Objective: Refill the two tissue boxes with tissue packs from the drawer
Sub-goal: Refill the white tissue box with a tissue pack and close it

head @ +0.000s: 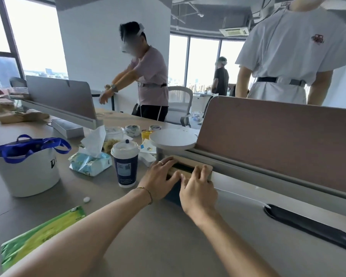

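One tissue box (190, 166), with a wooden lid and a dark body, is seen on the counter (168, 236), set close against the low divider panel (278, 136). It is held by both hands: the left hand (160, 176) is laid over its near left end with fingers curled onto the lid, and the right hand (198, 186) is pressed on its right side, fingers bent over the top edge. A second box cannot be made out. One opened tissue pack (90, 162), a sheet standing up from it, is found to the left, and one green pack (42, 230) lies nearer the counter edge. One lidded paper cup (125, 164) stands just beside the left hand. One white bucket (26, 172) with blue handles is placed farther left. A small round stand (173, 139) rises just behind the box. Three people are seen beyond the counter.
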The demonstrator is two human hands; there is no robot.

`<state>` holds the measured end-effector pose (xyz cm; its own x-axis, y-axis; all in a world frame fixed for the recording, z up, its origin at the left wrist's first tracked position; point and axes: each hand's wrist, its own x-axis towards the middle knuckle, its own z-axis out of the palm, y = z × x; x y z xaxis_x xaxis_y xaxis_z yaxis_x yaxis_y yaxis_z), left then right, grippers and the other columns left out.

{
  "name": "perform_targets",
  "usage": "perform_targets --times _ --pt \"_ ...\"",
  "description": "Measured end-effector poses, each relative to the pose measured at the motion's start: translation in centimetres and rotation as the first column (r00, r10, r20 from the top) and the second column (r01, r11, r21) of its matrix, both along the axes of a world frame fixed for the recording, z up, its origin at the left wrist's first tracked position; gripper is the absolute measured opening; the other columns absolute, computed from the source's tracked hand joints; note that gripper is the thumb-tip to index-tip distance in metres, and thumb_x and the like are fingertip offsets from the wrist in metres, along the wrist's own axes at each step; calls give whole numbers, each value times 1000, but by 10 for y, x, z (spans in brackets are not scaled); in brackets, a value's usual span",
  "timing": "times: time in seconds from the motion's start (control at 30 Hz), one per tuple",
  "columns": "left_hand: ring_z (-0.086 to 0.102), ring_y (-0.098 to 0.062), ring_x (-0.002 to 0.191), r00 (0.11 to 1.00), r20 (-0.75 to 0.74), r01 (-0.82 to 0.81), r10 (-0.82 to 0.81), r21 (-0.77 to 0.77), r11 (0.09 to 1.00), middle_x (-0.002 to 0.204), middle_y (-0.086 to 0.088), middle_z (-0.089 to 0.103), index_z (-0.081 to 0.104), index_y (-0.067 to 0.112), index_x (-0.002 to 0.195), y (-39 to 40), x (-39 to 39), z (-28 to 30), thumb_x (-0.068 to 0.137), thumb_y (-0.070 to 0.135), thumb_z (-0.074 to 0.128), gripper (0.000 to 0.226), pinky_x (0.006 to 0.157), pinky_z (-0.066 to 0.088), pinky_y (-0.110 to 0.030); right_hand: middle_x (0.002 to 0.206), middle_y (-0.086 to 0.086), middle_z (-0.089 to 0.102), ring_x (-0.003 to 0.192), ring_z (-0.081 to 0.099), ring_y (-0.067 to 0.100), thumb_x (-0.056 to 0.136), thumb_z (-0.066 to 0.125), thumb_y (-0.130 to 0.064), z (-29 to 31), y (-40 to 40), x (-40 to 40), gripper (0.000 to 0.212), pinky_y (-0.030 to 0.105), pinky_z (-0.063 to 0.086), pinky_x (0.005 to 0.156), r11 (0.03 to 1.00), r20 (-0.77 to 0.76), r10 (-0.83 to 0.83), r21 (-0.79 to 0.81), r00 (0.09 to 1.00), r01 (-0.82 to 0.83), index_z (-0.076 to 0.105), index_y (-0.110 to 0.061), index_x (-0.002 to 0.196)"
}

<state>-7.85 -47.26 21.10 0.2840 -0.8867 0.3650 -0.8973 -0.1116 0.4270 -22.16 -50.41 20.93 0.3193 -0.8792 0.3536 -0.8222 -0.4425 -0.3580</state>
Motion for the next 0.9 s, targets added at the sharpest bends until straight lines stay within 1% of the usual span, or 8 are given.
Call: perform_targets --times 0.23,0.3,0.37,0.43,0.5,0.6,0.73,0.9 --pt "45 -24 136 996 80 49 -49 2 999 157 4 43 46 30 147 -8 11 1 93 59 25 65 113 40 -43 159 14 22 117 55 40 101 27 -54 -1 -2 8 67 41 49 91 999 -43 -38 21 998 38 29 -7 150" --pt "36 -23 143 993 96 54 -62 89 995 162 5 35 39 31 151 -6 10 6 94 58 22 65 116 37 -43 162 15 14 125 48 43 102 27 -54 4 -3 5 65 43 45 98 997 -46 1 81 999 3 27 -12 152" --pt "19 -24 153 986 149 53 -80 174 983 165 3 26 31 30 154 -2 8 13 97 53 19 62 122 25 -46 166 15 1 137 38 44 102 31 -52 17 -2 -3 65 44 39 108 973 -15 102 211 995 -97 17 -20 157" --pt "18 -28 154 987 144 57 -75 128 990 162 -1 32 34 27 152 10 -7 21 94 45 28 61 123 22 -49 167 12 -3 145 30 39 101 39 -47 29 6 -26 68 44 33 113 946 53 192 257 980 -199 10 -26 159" --pt "35 -26 145 993 68 99 -99 5 995 151 -1 47 44 25 146 29 -37 31 89 40 36 60 119 32 -46 168 9 3 150 22 33 101 44 -43 36 21 -58 66 44 30 116 954 55 245 165 968 -251 14 -28 158" --pt "48 -18 133 979 -61 184 -192 -124 975 145 6 54 51 27 144 59 -95 35 100 32 44 45 110 39 -34 165 6 20 150 22 26 99 47 -36 39 49 -115 59 41 28 118 966 56 252 41 966 -255 28 -27 154" --pt "50 -6 122 928 -225 257 -297 -191 947 140 15 52 49 35 144 91 -178 32 104 26 43 42 95 38 -22 156 -1 39 144 34 19 97 50 -29 35 82 -202 54 35 30 117 985 120 170 -7 978 -170 40 -21 150" --pt "50 -6 124 825 -304 409 -476 -258 875 136 17 54 50 37 142 105 -288 29 104 28 45 39 100 39 -26 149 -4 49 138 42 16 94 55 -23 30 108 -316 50 30 34 113 999 189 28 -39 982 -21 49 -21 144"
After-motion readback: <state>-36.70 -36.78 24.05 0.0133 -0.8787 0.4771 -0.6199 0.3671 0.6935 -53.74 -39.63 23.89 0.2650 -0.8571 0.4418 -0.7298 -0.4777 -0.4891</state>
